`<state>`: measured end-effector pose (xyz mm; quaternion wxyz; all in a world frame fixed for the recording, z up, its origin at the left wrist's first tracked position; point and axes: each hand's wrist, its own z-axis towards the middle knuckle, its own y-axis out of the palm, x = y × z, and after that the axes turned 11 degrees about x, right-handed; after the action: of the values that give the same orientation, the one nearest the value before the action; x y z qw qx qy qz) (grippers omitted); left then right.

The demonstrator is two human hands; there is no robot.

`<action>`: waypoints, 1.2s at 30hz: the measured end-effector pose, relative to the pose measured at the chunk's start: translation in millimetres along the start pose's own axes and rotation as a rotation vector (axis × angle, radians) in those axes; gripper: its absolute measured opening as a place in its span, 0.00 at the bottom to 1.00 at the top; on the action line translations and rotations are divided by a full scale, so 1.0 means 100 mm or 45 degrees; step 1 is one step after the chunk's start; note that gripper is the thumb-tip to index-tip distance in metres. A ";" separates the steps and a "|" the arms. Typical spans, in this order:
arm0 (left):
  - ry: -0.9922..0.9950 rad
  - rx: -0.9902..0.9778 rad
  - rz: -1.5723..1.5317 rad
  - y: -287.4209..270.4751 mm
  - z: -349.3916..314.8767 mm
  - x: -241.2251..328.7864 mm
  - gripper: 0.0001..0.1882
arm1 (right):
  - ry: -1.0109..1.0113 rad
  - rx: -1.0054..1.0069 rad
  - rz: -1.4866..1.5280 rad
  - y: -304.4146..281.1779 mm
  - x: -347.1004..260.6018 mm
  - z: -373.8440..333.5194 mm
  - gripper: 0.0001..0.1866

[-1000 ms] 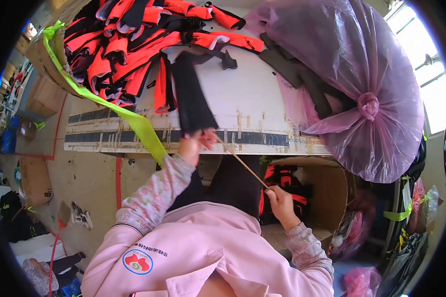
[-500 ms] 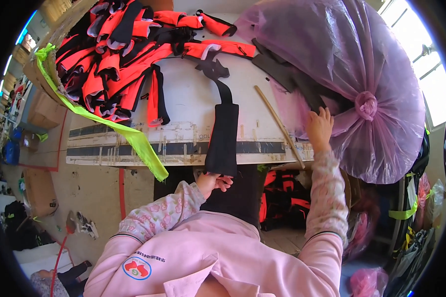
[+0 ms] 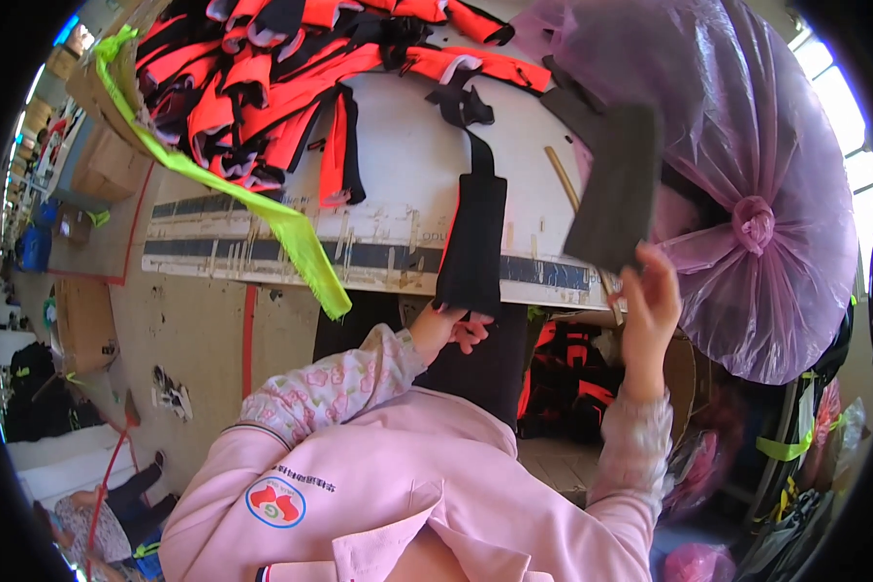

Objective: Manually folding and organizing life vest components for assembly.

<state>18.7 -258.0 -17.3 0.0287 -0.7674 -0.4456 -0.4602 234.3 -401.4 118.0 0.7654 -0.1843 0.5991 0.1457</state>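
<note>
My left hand (image 3: 449, 330) is closed on the lower end of a black fabric sleeve (image 3: 473, 238), which lies over the table's front edge with an orange edge along its left side. A narrow black strap (image 3: 481, 155) runs from its far end. To the right, my right hand (image 3: 650, 303) grips the lower corner of a flat dark grey rectangular piece (image 3: 616, 184), held up above the table. Behind it, other dark grey pieces (image 3: 570, 109) lie beside a large knotted purple plastic bag (image 3: 747, 126).
Orange and black sewn pieces (image 3: 262, 87) are heaped at the far left of the white table (image 3: 388, 145). A neon green strip (image 3: 296, 233) hangs over its edge. A wooden stick (image 3: 561, 175) lies near the grey piece. On the floor at lower left is another person (image 3: 97, 519).
My right hand has taken a dark grey piece from beside the purple bag and lifted it toward me. My left hand keeps hold of the black sleeve. The view has shifted slightly.
</note>
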 end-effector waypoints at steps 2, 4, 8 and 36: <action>-0.054 0.020 -0.029 0.04 0.00 0.11 0.16 | 0.549 -0.354 0.468 -0.12 -0.14 -0.48 0.14; 0.157 0.099 -0.055 0.06 0.12 -0.04 0.18 | 0.906 -0.618 0.571 -0.23 -0.20 -0.87 0.15; -0.030 -0.624 -0.765 -0.09 0.23 -0.07 0.24 | 1.312 -0.627 0.634 -0.37 -0.20 -1.37 0.17; 0.118 -0.397 -0.653 -0.03 0.37 -0.41 0.18 | -0.880 -0.599 -1.208 0.84 0.07 -1.39 0.25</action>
<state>34.4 -266.7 -69.8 -0.1864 -0.6032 -0.5469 -0.5498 78.6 -390.5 72.3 0.8350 -0.5356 0.1222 -0.0308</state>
